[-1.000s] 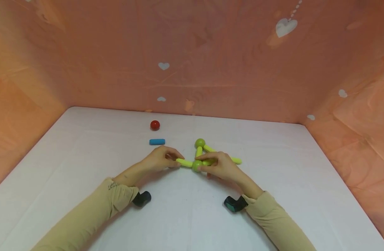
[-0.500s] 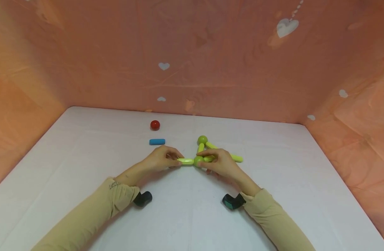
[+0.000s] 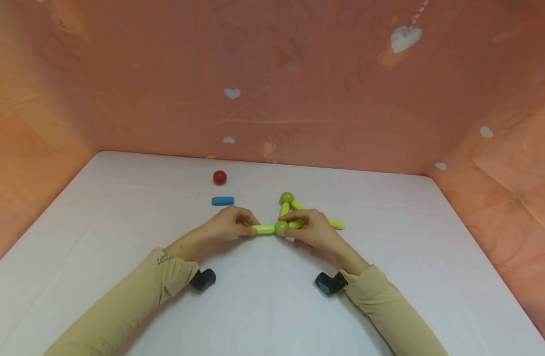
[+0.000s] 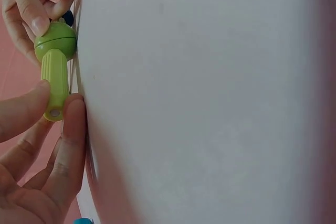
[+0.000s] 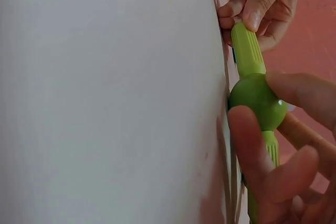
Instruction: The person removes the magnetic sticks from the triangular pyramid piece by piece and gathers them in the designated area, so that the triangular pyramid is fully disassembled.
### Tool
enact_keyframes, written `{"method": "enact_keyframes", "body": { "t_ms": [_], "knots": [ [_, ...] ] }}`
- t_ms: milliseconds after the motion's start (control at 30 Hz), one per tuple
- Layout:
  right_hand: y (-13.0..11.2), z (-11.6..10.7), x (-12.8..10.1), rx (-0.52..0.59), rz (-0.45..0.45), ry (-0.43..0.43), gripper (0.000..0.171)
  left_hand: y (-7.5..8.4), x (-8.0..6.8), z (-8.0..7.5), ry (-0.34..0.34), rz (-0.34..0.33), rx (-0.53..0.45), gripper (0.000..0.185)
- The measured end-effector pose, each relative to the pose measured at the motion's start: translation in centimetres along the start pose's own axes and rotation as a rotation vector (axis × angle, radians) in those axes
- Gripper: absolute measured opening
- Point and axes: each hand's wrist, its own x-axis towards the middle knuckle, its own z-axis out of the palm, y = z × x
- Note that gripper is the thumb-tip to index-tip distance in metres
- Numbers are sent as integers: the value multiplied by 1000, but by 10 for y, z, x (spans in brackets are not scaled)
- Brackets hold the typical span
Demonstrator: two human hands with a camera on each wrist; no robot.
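I count one red ball (image 3: 219, 177), one blue stick (image 3: 222, 201), two green balls (image 3: 287, 198) in sight and five visible lengths of yellow-green stick (image 3: 264, 229), partly hidden by my right hand (image 3: 314, 231). Joined mid-table (image 3: 237, 306), the sticks look ribbed, the balls glossy. My forearms (image 3: 121, 306) angle inward; my left hand (image 3: 228, 225) pinches the leftmost stick's end, my right thumb and finger the nearer ball.

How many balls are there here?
3: a red ball at the back left, a green ball in the right hand, and a second green ball farther back. That hand may hide more.
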Motion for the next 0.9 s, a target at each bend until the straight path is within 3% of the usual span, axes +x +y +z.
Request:
{"method": "enact_keyframes", "body": {
  "t_ms": [533,700,900],
  "knots": [
    [2,-5,6,6,30,36,34,-2,-9,-2,-20,-33,-31,17],
    [6,-16,2,9,88,54,32,-12,-19,-11,-15,-43,-41,20],
    [8,-18,1,4,56,41,34,-20,-27,-24,4,-37,-61,23]
  ]
}}
